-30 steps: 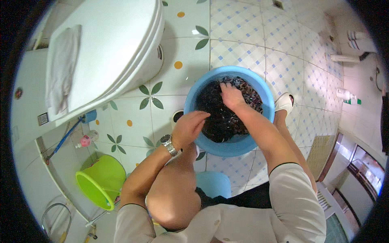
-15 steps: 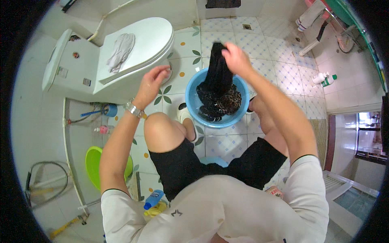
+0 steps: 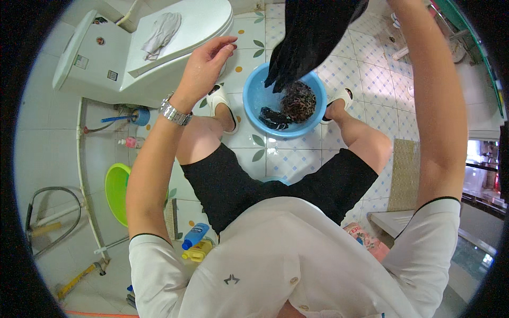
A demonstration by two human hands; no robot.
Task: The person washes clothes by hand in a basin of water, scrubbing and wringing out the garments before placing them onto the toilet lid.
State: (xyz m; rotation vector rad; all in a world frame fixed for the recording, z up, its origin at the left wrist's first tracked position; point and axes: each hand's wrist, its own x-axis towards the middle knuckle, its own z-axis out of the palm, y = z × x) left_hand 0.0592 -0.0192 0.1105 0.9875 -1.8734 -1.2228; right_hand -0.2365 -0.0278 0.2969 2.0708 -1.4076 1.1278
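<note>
A long piece of black clothing (image 3: 315, 40) hangs in the air, its lower end over the light blue basin (image 3: 247, 103). My right arm is raised to the upper edge of the view. Only the wrist end of my right hand (image 3: 404, 4) shows; its fingers, which held this cloth a moment ago, are cut off. My left hand (image 3: 209, 61) is in the air left of the basin, fingers apart and holding nothing. A leopard-patterned cloth (image 3: 298, 103) and a smaller black cloth (image 3: 274, 118) lie wet in the basin.
A grey cloth (image 3: 161, 34) lies on the closed toilet lid (image 3: 199, 29) at the left. A lime-green basin (image 3: 114, 196), a blue bottle (image 3: 196, 236) and a yellow bottle (image 3: 199, 250) are at the lower left. My slippered feet flank the blue basin.
My right arm has lifted the black clothing up and to the right, mostly out of the basin. My left hand has risen slightly, and my knees have spread apart.
</note>
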